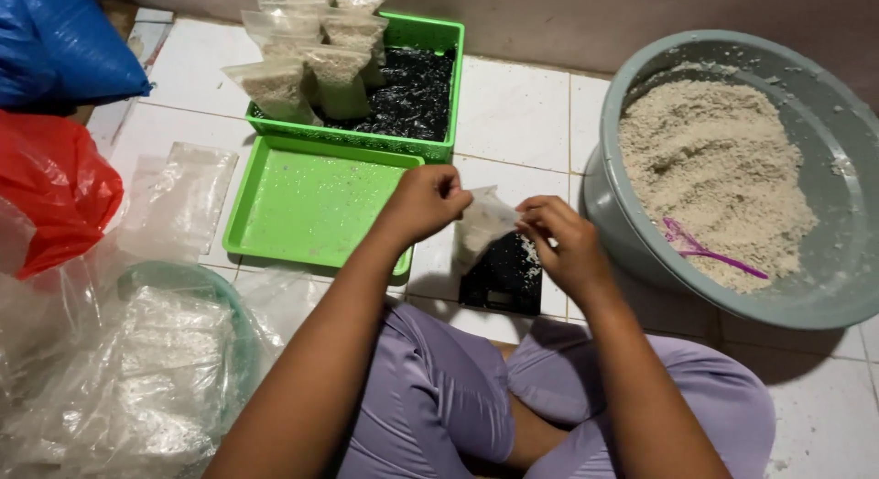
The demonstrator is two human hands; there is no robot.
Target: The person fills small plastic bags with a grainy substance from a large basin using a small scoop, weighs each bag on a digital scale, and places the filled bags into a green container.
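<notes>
the left hand (423, 202) and the right hand (560, 241) each pinched one top corner of a small clear bag (480, 224) of pale grain, just above the black scale (502, 276) on the floor. the bag was thin and its top looked open, so a slip of either grip could have spilled grain on the tiles. there was one grey tub (829, 287) with one purple scoop (700, 250), two green trays (307, 204), and about six filled bags (311, 62).

Filled bags (311, 71) stand in the basket (439, 149), tray (311, 204) before it, basin (824, 287) right.
</notes>
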